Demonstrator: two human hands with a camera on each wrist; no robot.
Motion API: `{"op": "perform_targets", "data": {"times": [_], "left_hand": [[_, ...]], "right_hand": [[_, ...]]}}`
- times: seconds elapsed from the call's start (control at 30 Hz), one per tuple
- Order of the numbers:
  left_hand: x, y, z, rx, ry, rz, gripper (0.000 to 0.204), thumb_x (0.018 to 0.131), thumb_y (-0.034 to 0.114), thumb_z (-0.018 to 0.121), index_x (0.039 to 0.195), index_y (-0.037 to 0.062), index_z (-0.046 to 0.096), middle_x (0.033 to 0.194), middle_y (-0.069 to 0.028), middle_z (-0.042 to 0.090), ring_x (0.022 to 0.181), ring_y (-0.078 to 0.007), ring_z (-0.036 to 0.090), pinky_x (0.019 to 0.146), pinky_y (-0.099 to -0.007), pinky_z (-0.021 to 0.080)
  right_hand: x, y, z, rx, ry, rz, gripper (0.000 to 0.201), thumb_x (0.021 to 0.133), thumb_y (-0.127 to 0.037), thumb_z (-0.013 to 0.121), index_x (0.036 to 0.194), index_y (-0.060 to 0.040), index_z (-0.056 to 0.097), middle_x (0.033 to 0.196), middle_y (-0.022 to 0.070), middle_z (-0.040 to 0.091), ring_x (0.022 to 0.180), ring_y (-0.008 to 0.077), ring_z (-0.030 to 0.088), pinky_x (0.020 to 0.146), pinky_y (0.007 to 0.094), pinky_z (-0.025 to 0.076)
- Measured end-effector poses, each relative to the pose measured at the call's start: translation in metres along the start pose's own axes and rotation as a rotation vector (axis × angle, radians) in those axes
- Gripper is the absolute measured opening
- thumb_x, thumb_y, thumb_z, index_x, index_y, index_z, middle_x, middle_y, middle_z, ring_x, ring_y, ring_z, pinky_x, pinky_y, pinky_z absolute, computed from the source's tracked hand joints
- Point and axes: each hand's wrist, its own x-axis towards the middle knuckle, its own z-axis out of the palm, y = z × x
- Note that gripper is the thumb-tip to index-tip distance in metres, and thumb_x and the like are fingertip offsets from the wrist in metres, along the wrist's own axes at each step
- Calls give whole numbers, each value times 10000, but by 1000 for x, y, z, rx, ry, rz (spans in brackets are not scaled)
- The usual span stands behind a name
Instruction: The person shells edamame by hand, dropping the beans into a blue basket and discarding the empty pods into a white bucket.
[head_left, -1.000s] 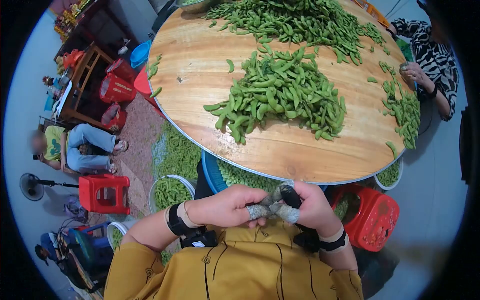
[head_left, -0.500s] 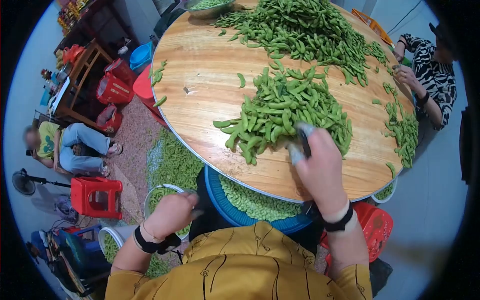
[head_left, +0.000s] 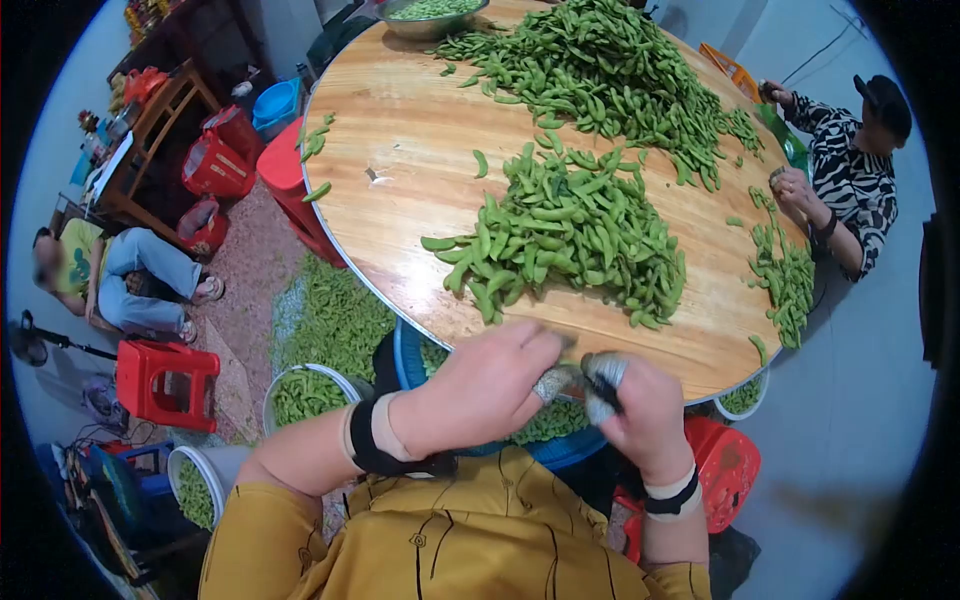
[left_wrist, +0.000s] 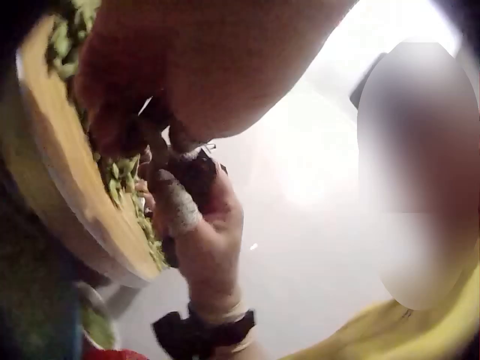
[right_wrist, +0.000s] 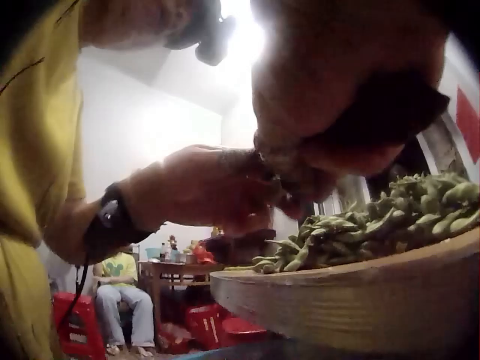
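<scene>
My left hand (head_left: 485, 385) and right hand (head_left: 642, 412) meet just off the near edge of the round wooden table (head_left: 390, 240), above a blue basket (head_left: 408, 352) of shelled green beans. Grey wrapping covers the left thumb and several right fingers, and something black shows along the right fingers. Between the fingertips, a small pale green bean pod (left_wrist: 156, 144) is pinched by both hands and mostly hidden by them. Just beyond lies a heap of green bean pods (head_left: 570, 235). The left hand (right_wrist: 202, 187) looks dark in the right wrist view.
A larger pod pile (head_left: 610, 75) and a metal bowl (head_left: 430, 22) lie farther back. At right, a person in a zebra-patterned top (head_left: 855, 165) handles pods. Another person (head_left: 130, 265) sits at left. Red stools (head_left: 170, 385) and pod-filled buckets (head_left: 310, 395) stand around.
One second ago the hands were together near my body. Then they parted, the right reaching to the near pod heap and the left dropping aside. Now they meet again by the table edge.
</scene>
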Motion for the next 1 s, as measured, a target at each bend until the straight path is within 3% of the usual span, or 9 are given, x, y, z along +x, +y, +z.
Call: {"op": "perform_targets", "data": {"times": [0.1, 0.23, 0.3, 0.53, 0.8, 0.83, 0.9, 0.97, 1.0], "left_hand": [[0, -8, 7, -742, -446, -305, 152, 911, 117, 544, 1017, 13, 579, 817, -50, 597, 721, -140, 545, 664, -312, 466], [-9, -5, 8, -1006, -343, -617, 141, 932, 96, 538, 1033, 12, 589, 863, 16, 602, 809, -71, 538, 742, -259, 462], [-16, -11, 21, -1061, -250, -518, 165, 918, 45, 542, 1066, -12, 589, 967, -15, 631, 908, -80, 565, 820, -247, 461], [-17, -4, 17, -937, -165, -453, 211, 891, 13, 558, 1095, -29, 596, 1007, -59, 643, 934, -103, 580, 832, -260, 469], [-19, -7, 18, -335, -56, 33, 220, 816, 105, 627, 1006, 3, 587, 804, -129, 609, 679, -206, 588, 636, -331, 478], [-22, -10, 18, -336, -63, 32, 220, 816, 105, 627, 1006, 3, 587, 804, -129, 609, 679, -206, 588, 636, -331, 478], [-28, -15, 16, -1456, -375, -749, 209, 830, 133, 641, 983, -1, 592, 784, -124, 606, 638, -166, 561, 600, -300, 464], [-28, -16, 18, -1520, -380, -747, 201, 849, 146, 643, 969, -7, 596, 777, -124, 605, 648, -129, 555, 583, -249, 444], [-25, -13, 20, -1046, -249, -454, 193, 839, 156, 664, 913, -2, 582, 757, -123, 600, 606, -137, 535, 547, -270, 428]], "right_hand": [[-9, -6, -3, 25, 53, -44, 368, 745, -71, 677, 1102, -43, 590, 929, 123, 655, 752, 263, 654, 664, 344, 526], [-24, -12, 18, 633, 169, 468, 370, 841, -57, 598, 1202, -20, 528, 940, 78, 660, 680, 142, 621, 587, 271, 499], [-20, -21, 6, 1115, -36, 737, 377, 895, -69, 499, 1268, -16, 472, 919, 36, 647, 613, 51, 535, 530, 206, 445], [-22, -18, 10, 1069, -149, 637, 448, 872, -47, 454, 1319, -25, 434, 893, 14, 631, 553, 25, 476, 502, 180, 412], [-28, -18, 14, 1490, -170, 798, 434, 885, -8, 428, 1315, -63, 458, 813, -10, 558, 522, 34, 426, 449, 176, 338], [-29, -18, 13, 1494, -166, 802, 434, 885, -8, 428, 1315, -63, 458, 813, -10, 558, 522, 34, 426, 449, 176, 338], [-30, -19, 12, 1793, -239, 863, 410, 895, -7, 421, 1297, -67, 474, 793, -4, 547, 521, 43, 436, 440, 185, 352], [-28, -17, 14, 1686, -239, 871, 405, 891, -9, 425, 1289, -65, 480, 795, 2, 552, 521, 44, 441, 440, 187, 366], [-27, -17, 16, 1578, -238, 875, 401, 888, -11, 429, 1281, -63, 485, 797, 7, 558, 521, 46, 447, 441, 189, 379]]}}
